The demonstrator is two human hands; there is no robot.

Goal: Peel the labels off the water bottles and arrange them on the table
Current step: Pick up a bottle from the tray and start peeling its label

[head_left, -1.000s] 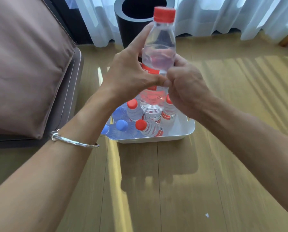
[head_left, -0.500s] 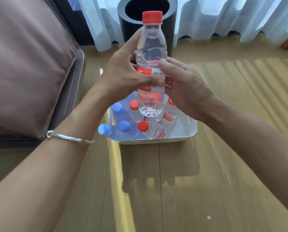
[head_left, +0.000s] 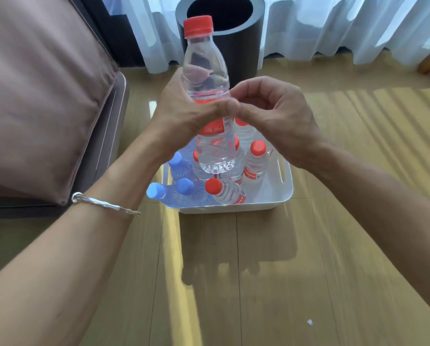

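Underneath all, a wooden table, streaked with sunlight. To the left, a brown cushion. At the back, a white curtain and a black bin, open at the top. Mid-table, a white tub holding red-capped bottles, some upright and one lying down, with blue-capped bottles leaning at its left side.

Raised above the tub, clear of the table and upright, a clear water bottle with a red cap. Gripped round its middle by the left hand, thumb laid across the front over the upper part of the red label, fingers wrapped behind and dimly seen through the water. Against the bottle's right side, the right hand, fingers curled in, forefinger arched over, tip closed against the thumb in a pinch at the label's upper edge. Too blurred for telling the amount of label caught between. Label not yet off, wrapped round the bottle.

On the left wrist, a silver bracelet. Near the right forearm, on the table, a small white scrap.
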